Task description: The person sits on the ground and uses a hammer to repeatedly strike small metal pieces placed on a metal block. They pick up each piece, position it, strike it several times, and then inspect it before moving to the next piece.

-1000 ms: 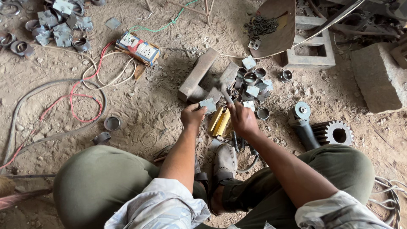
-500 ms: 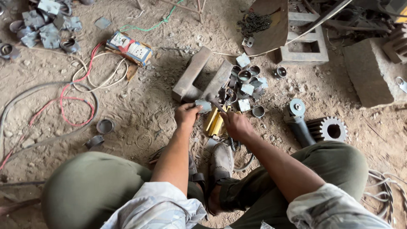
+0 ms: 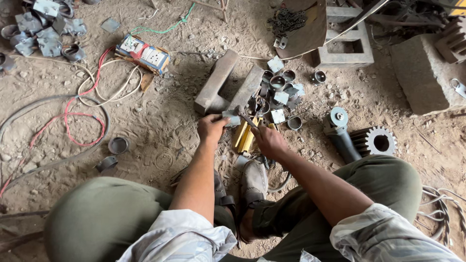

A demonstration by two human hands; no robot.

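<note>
I squat on a dirt floor. My left hand (image 3: pixel 211 127) pinches a small grey square metal plate (image 3: pixel 231 118) just above the ground. My right hand (image 3: pixel 268 140) grips the handle of a small hammer (image 3: pixel 245 116) whose head sits beside that plate. A yellow angle piece (image 3: pixel 244 138) lies under and between the two hands. Beyond them are two rusty steel bars (image 3: pixel 216 81) and a pile of short metal rings and square plates (image 3: pixel 280 89). My shoes (image 3: pixel 254 178) are right below the hands.
An angle grinder (image 3: pixel 340 132) and a toothed gear (image 3: pixel 380 141) lie to the right. A socket box (image 3: pixel 145 53) with red and white cables (image 3: pixel 87 111) is at the left. More plates (image 3: pixel 42 26) are at top left, a concrete block (image 3: pixel 423 73) at right.
Both hands stay at the plate; the hammer has shifted slightly beside it. The view has drifted a little, moving the floor items rightward in frame.
</note>
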